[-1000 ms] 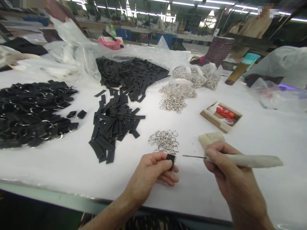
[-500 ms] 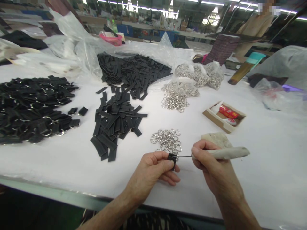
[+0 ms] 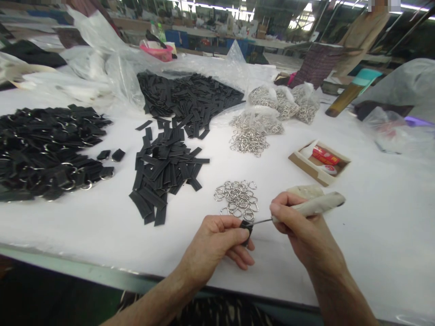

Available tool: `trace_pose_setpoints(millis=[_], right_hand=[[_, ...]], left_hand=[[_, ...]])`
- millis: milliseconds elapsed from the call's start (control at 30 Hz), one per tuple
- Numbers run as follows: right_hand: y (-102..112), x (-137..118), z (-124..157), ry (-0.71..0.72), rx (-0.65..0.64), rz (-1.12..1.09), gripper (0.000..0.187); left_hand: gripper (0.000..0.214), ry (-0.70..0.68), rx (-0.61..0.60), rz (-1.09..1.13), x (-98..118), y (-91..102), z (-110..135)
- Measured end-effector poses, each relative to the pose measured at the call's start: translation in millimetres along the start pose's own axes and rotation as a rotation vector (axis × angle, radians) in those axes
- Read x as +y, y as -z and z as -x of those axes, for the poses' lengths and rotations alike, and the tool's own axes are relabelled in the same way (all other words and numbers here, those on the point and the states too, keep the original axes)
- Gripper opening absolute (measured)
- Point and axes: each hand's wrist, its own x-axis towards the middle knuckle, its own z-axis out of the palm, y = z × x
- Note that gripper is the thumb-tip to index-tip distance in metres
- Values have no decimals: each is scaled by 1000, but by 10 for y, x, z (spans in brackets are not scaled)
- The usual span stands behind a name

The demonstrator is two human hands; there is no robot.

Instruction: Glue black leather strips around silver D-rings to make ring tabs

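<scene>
Pinching black strip (image 3: 244, 224), left hand (image 3: 220, 239) half-curled, right hand (image 3: 302, 228) gripping tool (image 3: 319, 204)

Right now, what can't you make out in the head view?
Head view:
Black strip: partly hidden by the left hand.
Tip of the tool: too small to tell how far it enters the strip.
Pale block: partly hidden by the right hand and tool.
Ringed black pile: cut off by the left edge.
</scene>
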Motion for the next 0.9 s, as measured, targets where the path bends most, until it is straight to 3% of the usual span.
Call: trace_pose_setpoints(millis=[167, 333, 467, 700, 900], right_hand=[[74, -130, -24, 86, 80, -111, 27], [64, -104, 40, 110, 123, -120, 20], [38, -12, 134, 145, 178, 25, 13], [7, 80, 227, 290, 216, 277, 22], [-84, 87, 250, 326, 220, 350, 16]], left_hand=[[22, 13, 14, 45, -46, 44, -6], [20, -14, 31, 96, -27, 40, 9], [20, -36, 48, 125, -9, 31, 31], [19, -78, 87, 135, -36, 103, 109], [20, -110, 221, 37, 105, 385, 317]])
